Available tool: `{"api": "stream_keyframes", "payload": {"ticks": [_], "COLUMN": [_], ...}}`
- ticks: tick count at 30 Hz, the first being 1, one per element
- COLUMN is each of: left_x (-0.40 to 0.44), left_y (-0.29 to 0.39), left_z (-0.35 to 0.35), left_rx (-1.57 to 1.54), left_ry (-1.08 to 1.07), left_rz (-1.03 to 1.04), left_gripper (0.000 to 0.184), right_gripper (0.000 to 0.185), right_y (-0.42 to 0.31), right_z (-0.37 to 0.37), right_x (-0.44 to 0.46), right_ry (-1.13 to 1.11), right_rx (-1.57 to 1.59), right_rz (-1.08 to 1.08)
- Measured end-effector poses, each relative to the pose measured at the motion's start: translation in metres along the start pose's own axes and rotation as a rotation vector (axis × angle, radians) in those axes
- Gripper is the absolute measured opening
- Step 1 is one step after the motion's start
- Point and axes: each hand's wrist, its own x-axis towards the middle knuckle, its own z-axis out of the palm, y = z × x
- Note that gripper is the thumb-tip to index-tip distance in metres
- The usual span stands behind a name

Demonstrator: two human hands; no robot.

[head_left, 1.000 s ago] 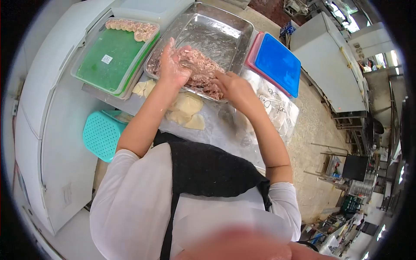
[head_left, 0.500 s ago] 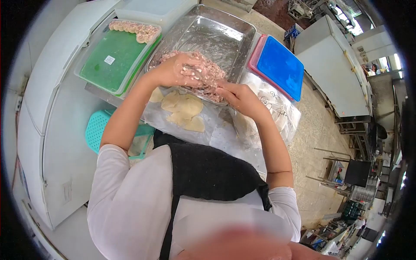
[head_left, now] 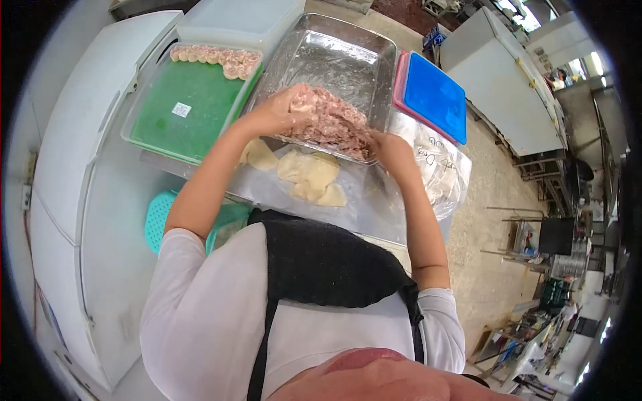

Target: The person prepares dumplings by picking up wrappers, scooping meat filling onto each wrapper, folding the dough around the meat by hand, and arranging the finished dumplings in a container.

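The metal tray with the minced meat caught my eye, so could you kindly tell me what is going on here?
A person has their left hand on the minced meat, which is heaped at the near side of the metal tray. Their right hand is at the heap's right end. Pale, flat dough pieces lie in front, and small filled pieces line the far edge of the green-bottomed container.

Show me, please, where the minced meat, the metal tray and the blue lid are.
Minced meat (head_left: 331, 127): head view, middle of the heap.
Metal tray (head_left: 331, 70): head view, bare floor beyond the meat.
Blue lid (head_left: 436, 97): head view, middle of its top.
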Motion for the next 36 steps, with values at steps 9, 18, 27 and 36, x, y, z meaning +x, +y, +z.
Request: {"api": "stream_keyframes", "payload": {"ticks": [9,18,27,36], "left_x": [-0.009,-0.01,-0.017,-0.013], "left_y": [-0.011,-0.035,-0.052,-0.153], "left_z": [-0.076,-0.116,-0.146,-0.198], "left_rx": [0.044,0.145,0.033,0.252], "left_ry": [-0.087,-0.143,-0.206,-0.016], "left_rz": [0.449,0.324,0.436,0.069], "left_gripper": [0.04,0.042,0.049,0.063], "right_gripper": [0.026,0.026,0.032,0.032], "right_y": [-0.133,-0.182,-0.23,-0.166], "right_z": [-0.047,-0.065,-0.063,-0.011], "right_x": [-0.021,-0.014,-0.005,-0.03], "right_ry": [0.184,0.413,0.279,0.301], "right_rx": [0.682,0.351,0.341,0.58], "right_rz": [-0.259,-0.238,-0.193,0.149]}}
